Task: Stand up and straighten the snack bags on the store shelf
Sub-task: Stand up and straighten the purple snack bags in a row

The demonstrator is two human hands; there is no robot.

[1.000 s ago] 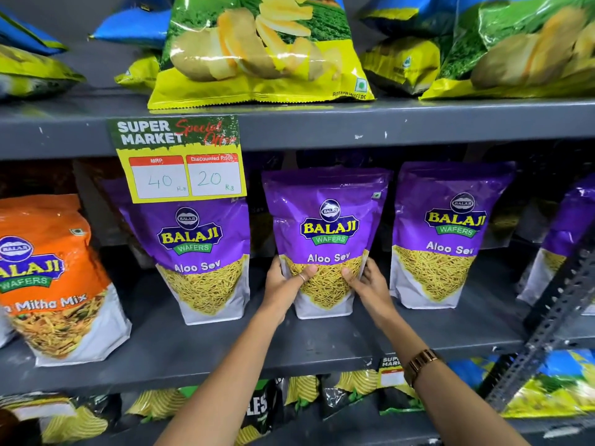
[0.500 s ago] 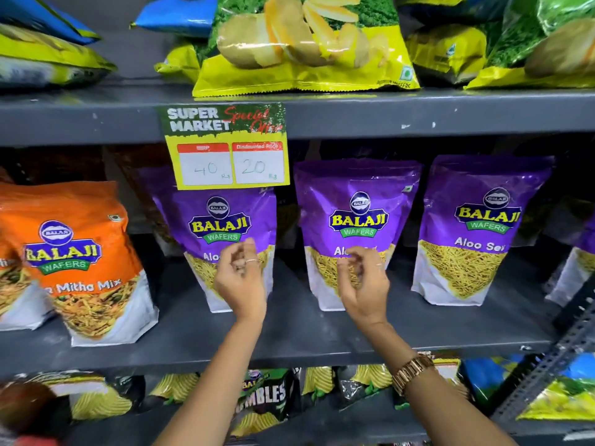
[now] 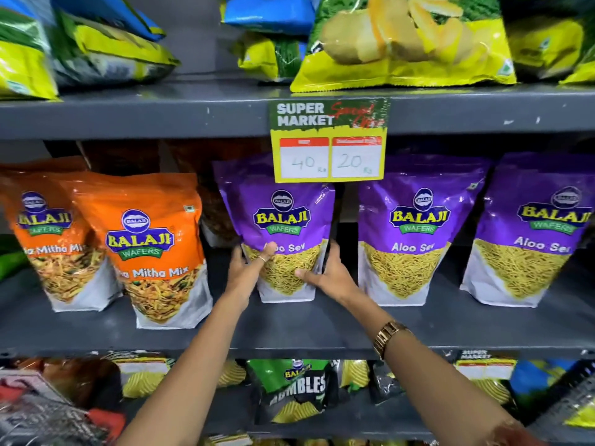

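Bright even light, glare on glossy bags, dark shelf recesses, slight motion blur, wide-angle edge bending

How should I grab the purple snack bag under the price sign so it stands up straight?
Take the purple bag by its two lower side edges, one hand on each side, coming from the front. It is a tall, flat pouch standing on a wide base, so a low grip on both sides steadies it. The left hand and right hand are placed just so.
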